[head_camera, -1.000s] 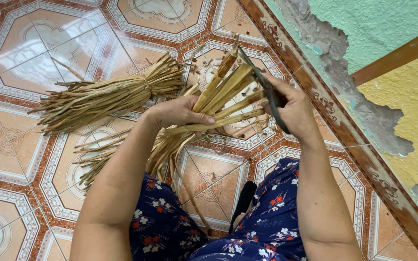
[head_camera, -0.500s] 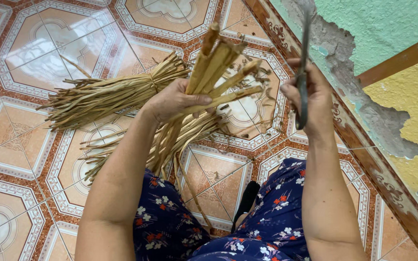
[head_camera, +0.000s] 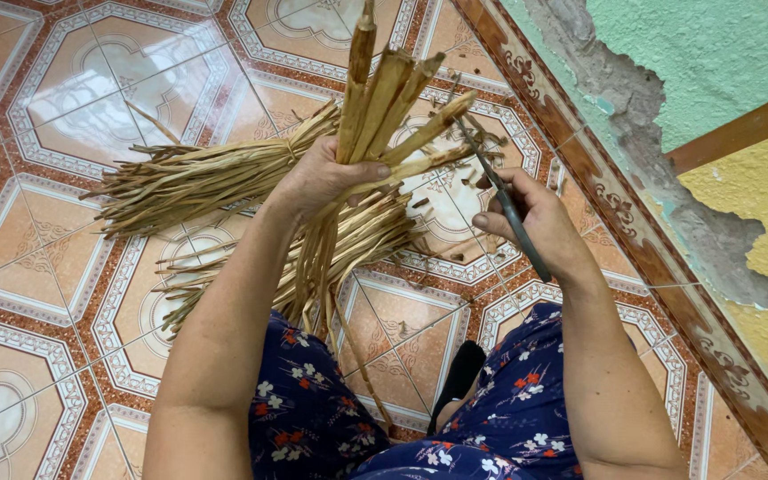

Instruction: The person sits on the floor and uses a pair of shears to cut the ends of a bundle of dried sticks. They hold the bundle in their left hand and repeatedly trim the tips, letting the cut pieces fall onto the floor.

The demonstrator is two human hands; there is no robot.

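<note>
Dried, straw-coloured plant stalks dominate the scene. One tied bundle (head_camera: pixel 197 178) lies on the patterned tile floor (head_camera: pixel 73 98), well left of the hands, its loose ends fanning toward the left. A second loose heap of stalks (head_camera: pixel 224 276) lies on the floor beneath the left forearm, partly covered by it. Small trimmed scraps (head_camera: pixel 442 200) are scattered on the tiles between the hands. At right, a brown patterned skirting (head_camera: pixel 633 222) runs diagonally below a wall of peeling green and yellow paint (head_camera: pixel 713 53).

Left hand (head_camera: pixel 322 178) is closed round a handful of stalks (head_camera: pixel 384 98); thick ends stand up and fan out above the fist, thin tails hang below it toward the lap. The uppermost stalk is cut off by the top edge of the view. Thumb lies across the front of the handful; the other fingers are hidden behind it.

Right hand (head_camera: pixel 535 222) is closed on the handle of a dark knife (head_camera: pixel 495 191). Its blade runs up and to the left, the tip meeting the outermost stalk of the held fan. The handle is largely concealed in the palm, and the exact point of contact is hard to make out. A dark object (head_camera: pixel 460 378) between the knees, against the floral blue garment (head_camera: pixel 313 418), cannot be identified.
</note>
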